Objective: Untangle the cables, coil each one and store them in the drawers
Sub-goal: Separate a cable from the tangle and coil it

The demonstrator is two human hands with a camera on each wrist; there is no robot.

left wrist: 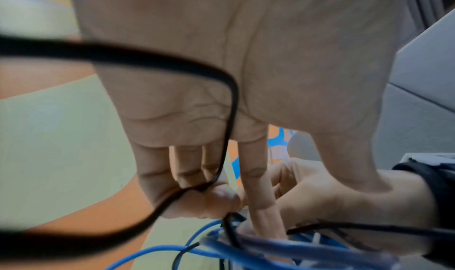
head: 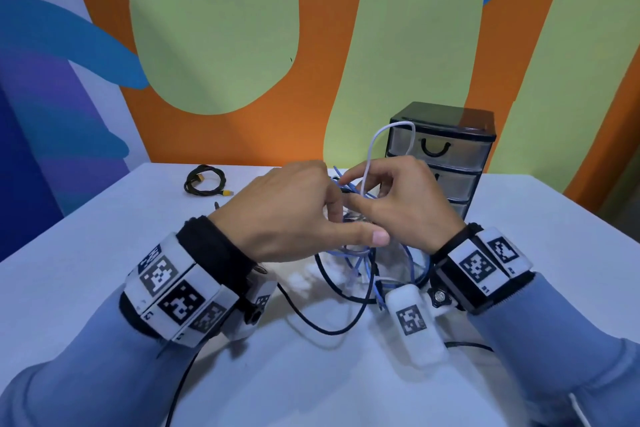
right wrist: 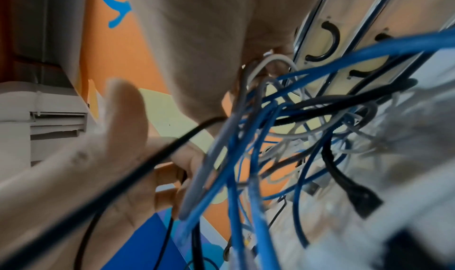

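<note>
On white table (head: 104, 253), centre: one tangle of cables (head: 360, 263) — blue, black and white strands, count not readable — lifted partly off the surface between two hands. Left hand (head: 291, 208): fingers curled, black cable (left wrist: 229, 103) caught in them at the fingertips. Right hand (head: 405, 198): fingers curled into the tangle, white cable (head: 372, 149) looping up from the pinch. Far left: one coiled black cable with yellow plugs (head: 205, 181), well apart from the tangle. Behind right hand: one black-framed drawer unit (head: 450, 149), at least three clear drawers showing, top ones closed.
</note>
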